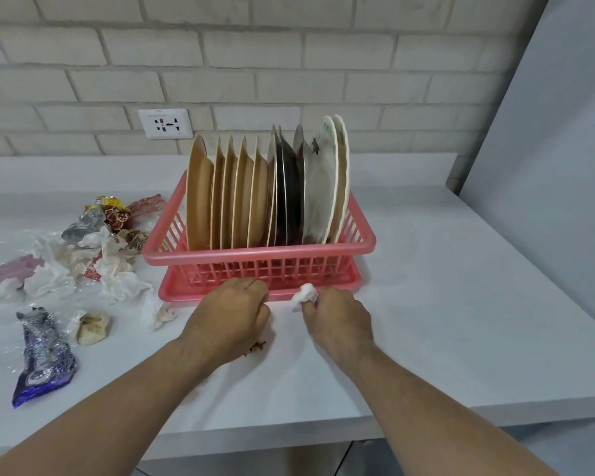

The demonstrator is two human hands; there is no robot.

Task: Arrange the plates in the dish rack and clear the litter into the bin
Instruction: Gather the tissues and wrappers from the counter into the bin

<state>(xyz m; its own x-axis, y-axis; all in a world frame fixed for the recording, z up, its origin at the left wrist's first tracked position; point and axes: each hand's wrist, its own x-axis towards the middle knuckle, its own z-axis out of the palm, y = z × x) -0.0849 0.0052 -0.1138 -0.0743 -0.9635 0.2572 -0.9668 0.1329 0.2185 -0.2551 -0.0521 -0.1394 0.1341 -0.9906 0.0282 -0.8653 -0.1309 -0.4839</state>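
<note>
No legible text on wrappers (45,355)

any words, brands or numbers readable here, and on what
None can be read for sure.
Purple wrapper: pale script lettering, too crumpled and blurred to read.
Yellow-red wrapper: printed marks, too small to read.
Wall socket: faint print at the top edge, too small to read.
Plates and pink rack: no text visible.
</note>
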